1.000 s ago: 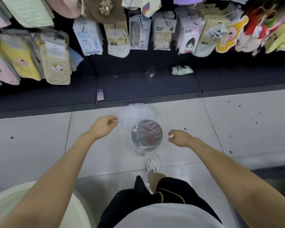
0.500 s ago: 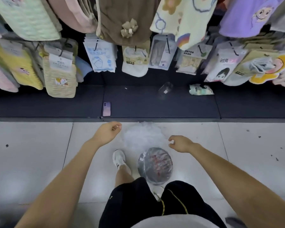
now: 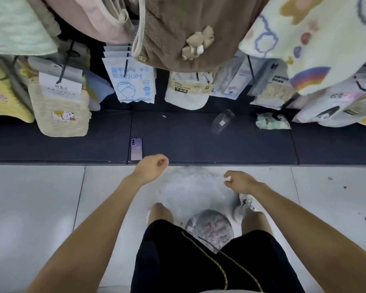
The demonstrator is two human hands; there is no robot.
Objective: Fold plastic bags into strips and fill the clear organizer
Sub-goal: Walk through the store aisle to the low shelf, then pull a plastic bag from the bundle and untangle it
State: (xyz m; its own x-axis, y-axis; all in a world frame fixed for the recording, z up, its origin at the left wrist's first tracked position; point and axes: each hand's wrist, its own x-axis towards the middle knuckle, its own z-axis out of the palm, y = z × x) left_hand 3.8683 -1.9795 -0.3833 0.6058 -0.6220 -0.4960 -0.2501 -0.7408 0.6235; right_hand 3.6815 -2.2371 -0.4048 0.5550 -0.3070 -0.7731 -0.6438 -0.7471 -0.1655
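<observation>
Hanging stock: white pack point(image 3: 188, 89) labelled "Dry Hair Hat"; blue pouch point(image 3: 133, 81) marked "UP↑". Left hand point(image 3: 151, 169) fisted, right hand point(image 3: 241, 181) loosely spread, near plastic bags point(image 3: 190, 191).

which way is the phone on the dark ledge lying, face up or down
Face down: the phone lies flat on the dark ledge, its camera lenses and purple back showing.

We see a purple phone point(image 3: 136, 149) left of centre on the dark shelf point(image 3: 51, 144), a clear bottle point(image 3: 222, 121) lying farther right.
</observation>
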